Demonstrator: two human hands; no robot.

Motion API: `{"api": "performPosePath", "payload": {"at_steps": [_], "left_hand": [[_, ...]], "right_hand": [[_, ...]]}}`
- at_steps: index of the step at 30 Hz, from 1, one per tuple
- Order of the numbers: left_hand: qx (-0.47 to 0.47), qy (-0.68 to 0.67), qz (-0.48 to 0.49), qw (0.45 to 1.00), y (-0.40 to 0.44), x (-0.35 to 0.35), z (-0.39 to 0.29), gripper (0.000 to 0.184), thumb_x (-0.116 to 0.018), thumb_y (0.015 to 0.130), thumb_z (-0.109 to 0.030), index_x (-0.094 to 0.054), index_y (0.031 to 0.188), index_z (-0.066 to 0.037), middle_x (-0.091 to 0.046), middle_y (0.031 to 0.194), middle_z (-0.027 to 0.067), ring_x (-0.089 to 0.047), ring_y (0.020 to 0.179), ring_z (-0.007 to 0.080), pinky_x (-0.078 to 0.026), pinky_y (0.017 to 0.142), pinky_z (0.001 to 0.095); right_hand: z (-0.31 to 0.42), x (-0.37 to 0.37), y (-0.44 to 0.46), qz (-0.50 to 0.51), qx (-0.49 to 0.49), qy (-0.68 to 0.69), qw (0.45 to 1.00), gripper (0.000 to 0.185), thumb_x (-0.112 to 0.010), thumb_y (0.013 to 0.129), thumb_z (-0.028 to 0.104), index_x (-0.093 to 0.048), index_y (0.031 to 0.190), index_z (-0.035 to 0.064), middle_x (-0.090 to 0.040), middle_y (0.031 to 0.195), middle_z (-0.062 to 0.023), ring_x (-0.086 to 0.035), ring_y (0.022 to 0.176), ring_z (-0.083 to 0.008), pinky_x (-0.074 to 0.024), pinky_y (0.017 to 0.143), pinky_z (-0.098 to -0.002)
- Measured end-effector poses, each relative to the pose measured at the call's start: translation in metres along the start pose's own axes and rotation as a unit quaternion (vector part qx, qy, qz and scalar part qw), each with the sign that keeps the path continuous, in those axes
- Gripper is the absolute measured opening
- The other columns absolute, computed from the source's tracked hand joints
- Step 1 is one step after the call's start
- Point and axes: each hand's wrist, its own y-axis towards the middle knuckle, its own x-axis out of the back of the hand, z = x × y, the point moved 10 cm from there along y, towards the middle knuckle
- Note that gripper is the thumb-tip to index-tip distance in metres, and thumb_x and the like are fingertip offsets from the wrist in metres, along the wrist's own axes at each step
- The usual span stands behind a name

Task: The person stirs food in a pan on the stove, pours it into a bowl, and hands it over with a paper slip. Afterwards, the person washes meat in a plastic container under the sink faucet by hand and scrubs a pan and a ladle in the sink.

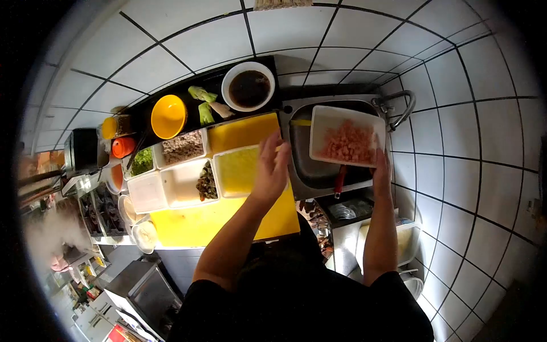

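My right hand (380,162) grips the right end of a white tub (317,132) that holds diced pink meat (347,141). The tub is tilted over the metal sink (302,165). My left hand (272,171) is raised over the right edge of a tray of yellow liquid (236,171), fingers apart, with nothing in it. Beside that tray, a white container (179,185) has dark chopped pieces (206,181) at its right end. These containers stand on a yellow board (199,222).
Behind the board are a yellow bowl (168,117), green vegetable pieces (205,113) and a white bowl of dark liquid (249,88). A faucet (405,108) stands right of the sink. A red handle (340,181) shows below the tub. Steam (51,228) rises at the far left.
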Motion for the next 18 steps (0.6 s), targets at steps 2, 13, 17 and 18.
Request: {"api": "performPosePath", "payload": {"at_steps": [2, 13, 17, 18], "left_hand": [[0.010, -0.029, -0.004, 1.000, -0.021, 0.033, 0.015, 0.039, -0.053, 0.102, -0.018, -0.053, 0.133, 0.005, -0.058, 0.118, 0.0203, -0.059, 0.110, 0.0299, -0.048, 0.094, 0.0365], [0.107, 0.041, 0.034, 0.993, -0.128, 0.087, 0.048, 0.036, -0.050, 0.102, -0.014, -0.053, 0.133, 0.004, -0.058, 0.122, 0.0193, -0.062, 0.110, 0.0270, -0.055, 0.089, 0.0364], [0.102, 0.038, 0.066, 0.992, -0.137, 0.066, 0.046, 0.034, -0.049, 0.101, -0.010, -0.054, 0.132, 0.004, -0.059, 0.121, 0.0190, -0.062, 0.110, 0.0266, -0.055, 0.088, 0.0370], [0.106, 0.031, 0.077, 0.991, -0.137, 0.061, 0.045, 0.034, -0.049, 0.101, -0.008, -0.055, 0.132, 0.004, -0.059, 0.121, 0.0189, -0.062, 0.110, 0.0265, -0.055, 0.088, 0.0369]], "right_hand": [[-0.006, -0.015, 0.015, 0.022, -0.009, -0.020, 1.000, 0.078, -0.053, 0.097, 0.055, -0.033, 0.153, 0.0037, -0.040, 0.151, -0.0185, -0.041, 0.137, -0.0316, -0.0308, 0.112, -0.0472], [-0.022, -0.178, 0.061, 0.190, 0.046, -0.217, 0.956, 0.073, -0.032, 0.101, 0.061, -0.039, 0.149, 0.0066, -0.048, 0.145, -0.0226, -0.055, 0.124, -0.0356, -0.0407, 0.104, -0.0478], [0.024, -0.252, 0.030, 0.196, 0.254, -0.316, 0.893, 0.056, -0.038, 0.103, 0.048, -0.047, 0.138, 0.0048, -0.057, 0.130, -0.0246, -0.060, 0.112, -0.0384, -0.0468, 0.094, -0.0484], [0.046, -0.262, 0.009, 0.173, 0.386, -0.322, 0.847, 0.046, -0.046, 0.103, 0.039, -0.050, 0.133, 0.0035, -0.058, 0.127, -0.0253, -0.060, 0.110, -0.0383, -0.0488, 0.090, -0.0465]]}}
